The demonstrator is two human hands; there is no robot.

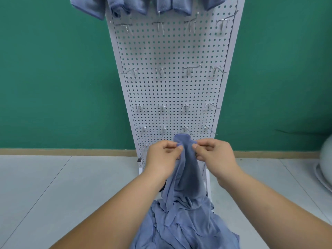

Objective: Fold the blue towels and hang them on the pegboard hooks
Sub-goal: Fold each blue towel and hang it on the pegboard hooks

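Note:
A blue towel [186,169] hangs lifted in front of the foot of the white pegboard [170,51]. My left hand [161,155] pinches its top edge from the left and my right hand [213,153] pinches it from the right, close together, with a small flap of cloth sticking up between them. The towel's lower end trails into a crumpled pile of blue towels [185,223] below. Several blue towels [143,5] hang from the pegboard's top row, cut off by the frame's edge.
Rows of bare metal hooks [159,71] stick out of the pegboard. Behind it is a green wall [53,78]; below lies a pale tiled floor [53,186]. A white rounded object [325,162] sits at the right edge.

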